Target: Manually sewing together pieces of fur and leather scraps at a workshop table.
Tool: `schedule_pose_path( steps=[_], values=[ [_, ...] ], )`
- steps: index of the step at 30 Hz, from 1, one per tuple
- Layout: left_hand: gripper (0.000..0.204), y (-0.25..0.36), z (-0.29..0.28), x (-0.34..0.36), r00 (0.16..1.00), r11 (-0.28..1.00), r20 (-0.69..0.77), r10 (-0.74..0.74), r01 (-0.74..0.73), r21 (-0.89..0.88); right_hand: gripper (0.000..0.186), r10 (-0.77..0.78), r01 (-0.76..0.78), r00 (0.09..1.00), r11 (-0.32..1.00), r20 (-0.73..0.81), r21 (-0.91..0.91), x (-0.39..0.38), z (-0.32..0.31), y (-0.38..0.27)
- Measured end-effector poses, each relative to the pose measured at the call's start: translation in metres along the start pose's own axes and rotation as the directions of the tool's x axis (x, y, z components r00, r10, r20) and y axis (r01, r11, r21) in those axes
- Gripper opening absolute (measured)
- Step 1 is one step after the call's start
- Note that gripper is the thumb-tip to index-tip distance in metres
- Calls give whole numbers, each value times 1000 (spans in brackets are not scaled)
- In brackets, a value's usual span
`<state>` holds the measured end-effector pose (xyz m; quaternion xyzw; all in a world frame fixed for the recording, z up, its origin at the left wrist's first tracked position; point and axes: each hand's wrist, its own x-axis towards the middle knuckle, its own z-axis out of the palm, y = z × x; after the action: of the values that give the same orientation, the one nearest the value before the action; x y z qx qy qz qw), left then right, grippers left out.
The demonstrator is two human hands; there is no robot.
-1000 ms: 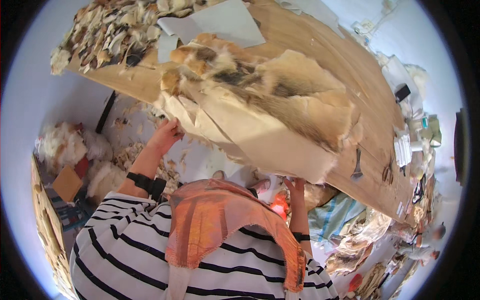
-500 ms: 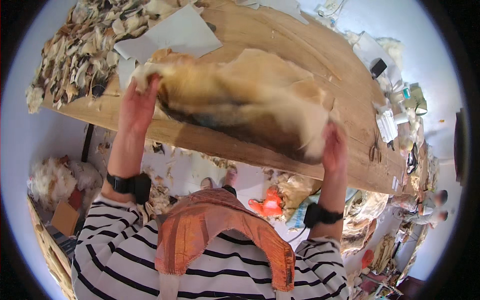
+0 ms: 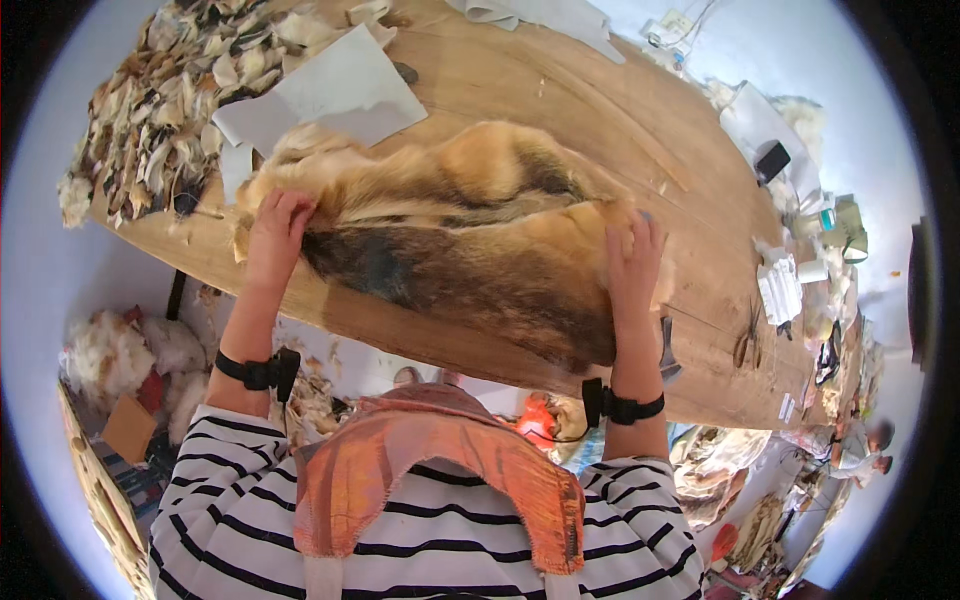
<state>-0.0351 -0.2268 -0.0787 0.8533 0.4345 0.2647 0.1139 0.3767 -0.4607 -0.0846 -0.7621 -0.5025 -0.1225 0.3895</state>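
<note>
Tawny-and-black long-haired fur pelt [image 3: 460, 240] spread flat on wooden bench [image 3: 620, 110]. Left hand [image 3: 275, 225], right hand [image 3: 632, 262] pressing opposite ends, fingers spread, no clamp. Looks soft, floppy, light; best held by edges.

A small dark phone [image 3: 773, 161] lay screen-up on white paper at the bench's [image 3: 640, 110] far right edge, with a brown cardboard box [image 3: 128, 428] on the floor.
</note>
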Motion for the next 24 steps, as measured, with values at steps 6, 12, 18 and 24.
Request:
schedule_pose_path(
  steps=[6, 12, 18, 24],
  values=[
    [10, -8, -10, -3, 990, 990, -117, -80, 65, -127, 15, -18, 69, 915, 991, 403, -114, 43, 7, 18],
    [9, -24, -2, -11, 976, 979, -117, -186, 174, -102, 11, 117, 31, 924, 926, 364, -376, 17, -24, 26],
    [22, -20, 12, -49, 886, 876, -218, -409, 315, -366, 19, 217, -242, 952, 965, 216, 101, -7, -31, 44],
    [38, 3, 13, -83, 630, -133, 443, -638, 477, -869, 34, 530, -602, 679, 798, 509, -27, -41, -39, 62]
  ],
)
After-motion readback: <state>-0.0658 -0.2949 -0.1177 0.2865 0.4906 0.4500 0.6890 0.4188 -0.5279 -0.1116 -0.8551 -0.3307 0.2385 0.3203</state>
